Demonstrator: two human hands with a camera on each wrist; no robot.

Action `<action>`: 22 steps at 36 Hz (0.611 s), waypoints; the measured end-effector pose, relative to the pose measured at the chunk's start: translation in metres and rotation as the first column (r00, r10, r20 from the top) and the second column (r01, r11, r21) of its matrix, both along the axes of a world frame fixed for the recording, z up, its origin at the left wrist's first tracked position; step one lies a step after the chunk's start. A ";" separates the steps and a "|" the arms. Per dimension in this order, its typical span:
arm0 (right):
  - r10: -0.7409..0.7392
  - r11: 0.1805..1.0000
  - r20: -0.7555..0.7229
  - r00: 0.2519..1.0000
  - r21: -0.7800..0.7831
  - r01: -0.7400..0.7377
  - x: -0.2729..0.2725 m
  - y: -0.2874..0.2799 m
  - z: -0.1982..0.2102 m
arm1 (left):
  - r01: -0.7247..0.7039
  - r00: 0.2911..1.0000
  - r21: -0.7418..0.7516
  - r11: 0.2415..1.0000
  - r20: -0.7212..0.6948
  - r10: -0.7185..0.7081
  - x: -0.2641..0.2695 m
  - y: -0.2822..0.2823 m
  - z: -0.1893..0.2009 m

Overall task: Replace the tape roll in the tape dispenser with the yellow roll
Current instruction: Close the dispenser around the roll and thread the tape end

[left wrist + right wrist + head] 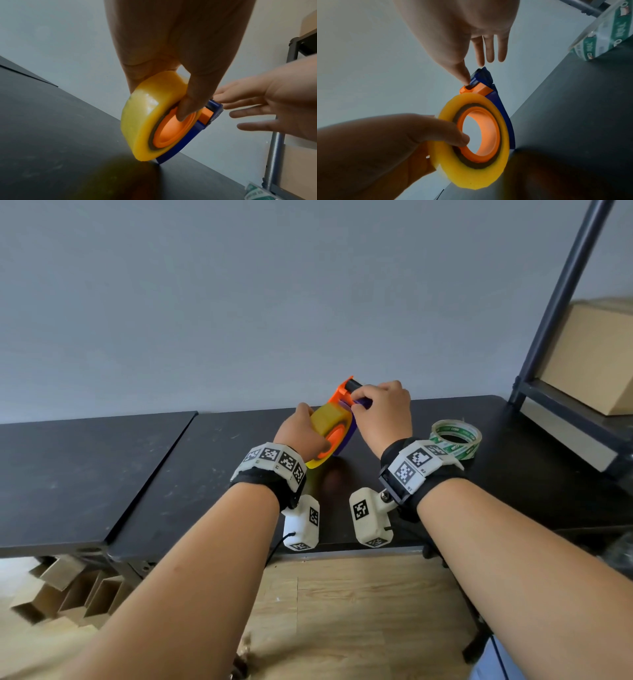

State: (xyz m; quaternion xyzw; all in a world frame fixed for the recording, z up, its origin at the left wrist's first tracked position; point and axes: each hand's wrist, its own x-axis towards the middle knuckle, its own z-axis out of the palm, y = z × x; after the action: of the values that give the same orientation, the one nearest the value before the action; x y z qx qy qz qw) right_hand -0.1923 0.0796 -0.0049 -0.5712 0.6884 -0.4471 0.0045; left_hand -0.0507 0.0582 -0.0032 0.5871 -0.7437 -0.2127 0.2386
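The yellow tape roll sits on the orange hub of the blue-and-orange tape dispenser, which stands on edge on the black table. My left hand grips the roll from the left, with its thumb hooked into the hub. My right hand is at the dispenser's upper cutter end. Its thumb tip presses on the orange piece there, and the other fingers lie behind the blue tip. The cutter itself is hidden by the hand.
A clear roll with green print lies flat on the table just right of my right wrist. A black metal shelf frame with a cardboard box stands at the right. Cardboard pieces lie under the table at the left.
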 end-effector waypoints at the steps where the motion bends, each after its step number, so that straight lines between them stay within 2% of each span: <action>1: 0.002 1.000 -0.024 1.000 -0.003 -0.002 0.001 0.001 0.001 | 0.003 1.000 0.001 1.000 0.004 -0.003 0.000 0.000 0.000; 11: -0.031 0.999 -0.110 0.993 0.028 0.034 0.004 -0.002 0.003 | 0.044 0.998 -0.075 0.996 0.058 -0.040 -0.006 0.001 -0.001; 22: -0.084 0.977 -0.227 0.970 0.172 0.125 0.004 -0.005 0.006 | 0.071 0.995 -0.061 0.996 0.076 -0.066 -0.006 0.002 0.001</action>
State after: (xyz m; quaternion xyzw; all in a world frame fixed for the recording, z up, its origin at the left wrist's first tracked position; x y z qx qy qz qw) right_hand -0.1882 0.0749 0.0014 -0.5768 0.7523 -0.3155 -0.0417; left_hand -0.0566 0.0605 -0.0018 0.5608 -0.7781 -0.1753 0.2221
